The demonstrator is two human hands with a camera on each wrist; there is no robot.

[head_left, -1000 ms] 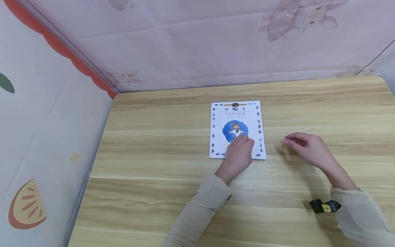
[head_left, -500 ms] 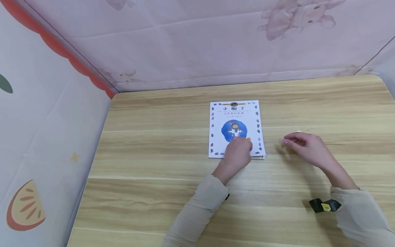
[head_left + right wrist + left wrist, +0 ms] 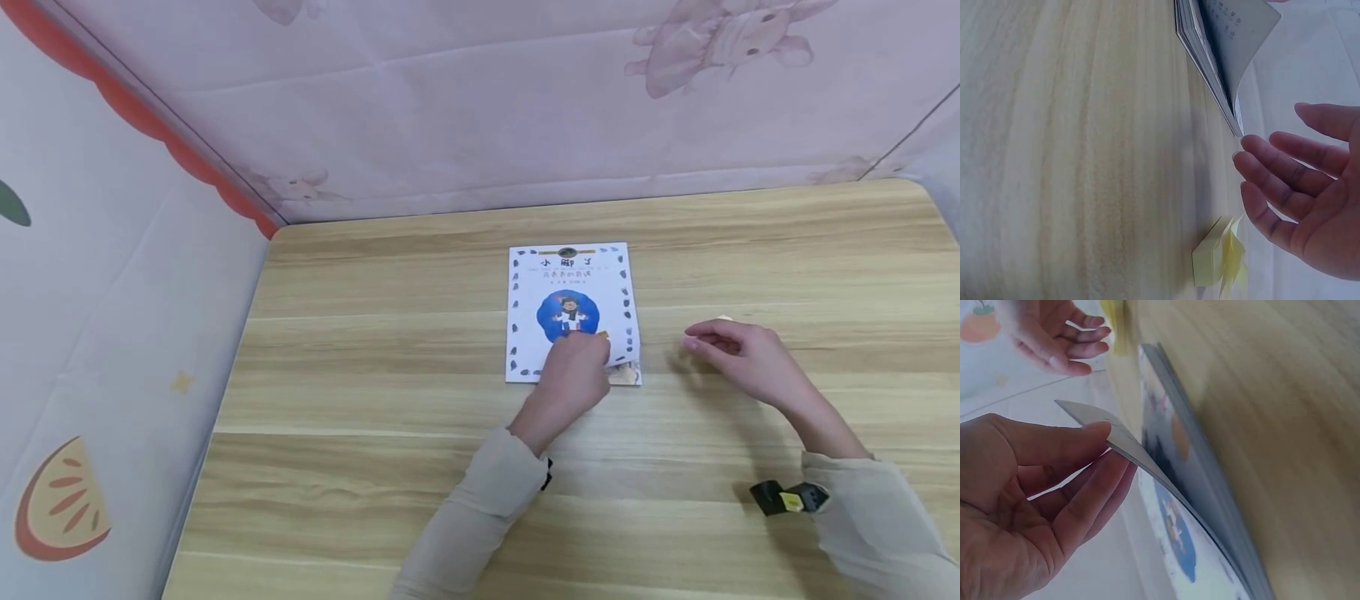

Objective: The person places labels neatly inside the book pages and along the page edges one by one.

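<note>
A thin picture book (image 3: 529, 329) with a white cover and a blue round picture lies on the table. My left hand (image 3: 572, 379) pinches the book's front cover near its lower right corner, between thumb and fingers. In the left wrist view the cover (image 3: 1175, 528) is bent up from the pages, and a printed page shows beneath it. To the right of the book, my right hand (image 3: 746, 358) hovers above the table with fingers loosely bent and nothing in them. Near it, in the right wrist view, stands a pad of yellow sticky notes (image 3: 1209, 257), mostly hidden in the head view.
The wood-grain table (image 3: 360, 375) meets a pink printed cloth wall (image 3: 450, 125) at its back edge. A white printed wall (image 3: 112, 292) rises along the left side. A black strap with a small device (image 3: 789, 500) sits at the right cuff.
My left hand has lifted the lower right part of the cover, so a strip of the page beneath shows. The right hand has stayed nearly still.
</note>
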